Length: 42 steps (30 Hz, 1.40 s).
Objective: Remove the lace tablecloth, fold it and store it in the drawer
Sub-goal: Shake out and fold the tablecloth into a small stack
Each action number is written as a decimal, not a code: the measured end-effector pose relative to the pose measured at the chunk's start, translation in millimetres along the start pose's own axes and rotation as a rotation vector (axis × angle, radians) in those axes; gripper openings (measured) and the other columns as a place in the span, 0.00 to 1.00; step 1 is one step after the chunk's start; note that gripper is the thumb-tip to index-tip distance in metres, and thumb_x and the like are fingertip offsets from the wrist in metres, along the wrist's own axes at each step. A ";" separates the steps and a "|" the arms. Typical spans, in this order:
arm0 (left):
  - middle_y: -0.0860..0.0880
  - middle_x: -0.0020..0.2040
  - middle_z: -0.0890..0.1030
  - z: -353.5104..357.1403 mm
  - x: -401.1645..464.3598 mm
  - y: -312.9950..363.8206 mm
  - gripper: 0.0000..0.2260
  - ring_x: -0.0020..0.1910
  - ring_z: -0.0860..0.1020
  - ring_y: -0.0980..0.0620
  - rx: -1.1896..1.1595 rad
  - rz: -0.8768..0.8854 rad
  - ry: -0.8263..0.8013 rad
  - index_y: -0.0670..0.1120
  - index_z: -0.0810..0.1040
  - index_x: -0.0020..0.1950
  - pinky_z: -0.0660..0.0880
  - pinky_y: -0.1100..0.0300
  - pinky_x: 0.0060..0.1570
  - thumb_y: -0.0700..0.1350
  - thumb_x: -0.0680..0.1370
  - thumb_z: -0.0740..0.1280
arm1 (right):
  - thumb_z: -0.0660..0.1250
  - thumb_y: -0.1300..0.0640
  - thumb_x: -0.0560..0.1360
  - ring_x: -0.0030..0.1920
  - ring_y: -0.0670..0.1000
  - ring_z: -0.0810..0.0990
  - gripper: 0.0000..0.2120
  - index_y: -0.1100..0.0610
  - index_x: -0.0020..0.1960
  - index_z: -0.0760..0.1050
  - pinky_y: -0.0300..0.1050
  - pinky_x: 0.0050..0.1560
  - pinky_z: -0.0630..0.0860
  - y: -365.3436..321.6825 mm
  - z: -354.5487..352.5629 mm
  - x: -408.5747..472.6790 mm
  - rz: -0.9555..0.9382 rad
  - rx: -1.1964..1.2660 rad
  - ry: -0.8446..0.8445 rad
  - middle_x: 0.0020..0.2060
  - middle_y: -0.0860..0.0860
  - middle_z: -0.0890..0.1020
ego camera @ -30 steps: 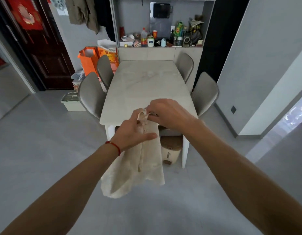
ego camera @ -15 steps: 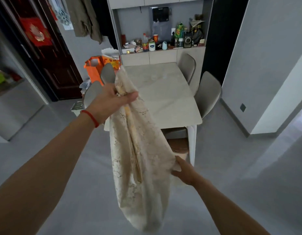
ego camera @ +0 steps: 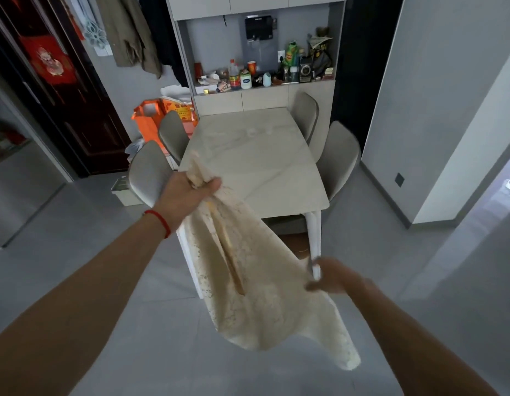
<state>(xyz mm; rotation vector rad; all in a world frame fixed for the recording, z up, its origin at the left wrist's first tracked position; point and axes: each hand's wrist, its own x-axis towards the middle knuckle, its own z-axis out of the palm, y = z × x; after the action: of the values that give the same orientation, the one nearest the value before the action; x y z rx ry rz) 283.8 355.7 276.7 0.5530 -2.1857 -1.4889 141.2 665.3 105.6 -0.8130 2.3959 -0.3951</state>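
Lace tablecloth held up mid-frame, off the table, being opened for a fold.

At lower right an edge is gripped by the right hand (ego camera: 329, 277), fingers blurred; the lace tablecloth (ego camera: 256, 287) is bunched in the left hand (ego camera: 188, 195), fingers curled round it, so it hangs free before the bare marble table (ego camera: 265, 167).

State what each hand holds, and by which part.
Left hand grips the lace tablecloth by its bunched top; right hand pinches its side edge lower down.
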 end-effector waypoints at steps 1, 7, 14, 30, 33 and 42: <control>0.52 0.47 0.89 15.1 -2.8 0.9 0.08 0.48 0.87 0.54 0.053 0.014 -0.063 0.49 0.87 0.49 0.82 0.58 0.49 0.51 0.74 0.78 | 0.75 0.45 0.76 0.66 0.55 0.80 0.28 0.55 0.71 0.74 0.50 0.66 0.77 -26.9 -15.1 -5.7 -0.119 0.205 0.094 0.68 0.52 0.80; 0.57 0.39 0.85 81.9 -13.9 -4.2 0.05 0.41 0.83 0.62 0.288 0.114 -0.230 0.59 0.83 0.39 0.79 0.58 0.44 0.52 0.75 0.76 | 0.72 0.41 0.76 0.52 0.40 0.83 0.18 0.41 0.64 0.77 0.34 0.50 0.80 -139.1 -93.7 -39.3 -0.626 0.476 0.597 0.52 0.39 0.84; 0.53 0.42 0.74 29.9 -3.1 -17.4 0.17 0.37 0.74 0.57 0.207 -0.058 -0.158 0.53 0.77 0.55 0.70 0.59 0.36 0.57 0.72 0.78 | 0.70 0.59 0.80 0.51 0.52 0.85 0.05 0.56 0.54 0.85 0.41 0.54 0.79 -92.6 -109.2 -18.2 -0.427 0.438 0.762 0.48 0.47 0.87; 0.48 0.52 0.85 -145.6 6.9 -121.6 0.16 0.50 0.81 0.50 0.047 -0.185 0.312 0.50 0.84 0.57 0.76 0.59 0.53 0.43 0.72 0.80 | 0.73 0.51 0.77 0.49 0.63 0.85 0.12 0.53 0.59 0.81 0.44 0.48 0.78 88.9 -165.9 -43.4 0.186 0.294 1.069 0.47 0.59 0.87; 0.49 0.48 0.87 -153.2 9.1 -130.4 0.18 0.45 0.83 0.52 -0.050 -0.279 0.461 0.50 0.84 0.50 0.80 0.56 0.54 0.44 0.64 0.85 | 0.74 0.50 0.77 0.40 0.58 0.84 0.08 0.53 0.52 0.82 0.43 0.38 0.74 91.8 -168.8 -49.6 0.152 0.182 1.044 0.41 0.57 0.86; 0.48 0.47 0.85 -168.9 32.4 -123.7 0.17 0.48 0.83 0.49 -0.108 -0.297 0.498 0.45 0.82 0.53 0.78 0.51 0.63 0.40 0.68 0.83 | 0.77 0.52 0.75 0.39 0.61 0.82 0.10 0.55 0.41 0.79 0.51 0.42 0.76 93.0 -171.6 -51.8 0.178 0.226 0.946 0.35 0.55 0.83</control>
<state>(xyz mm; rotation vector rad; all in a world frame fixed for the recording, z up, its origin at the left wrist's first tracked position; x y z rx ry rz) 361.5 166.9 220.2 1.1146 -1.6810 -1.4083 28.5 785.2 222.6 -0.3150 3.1404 -1.1531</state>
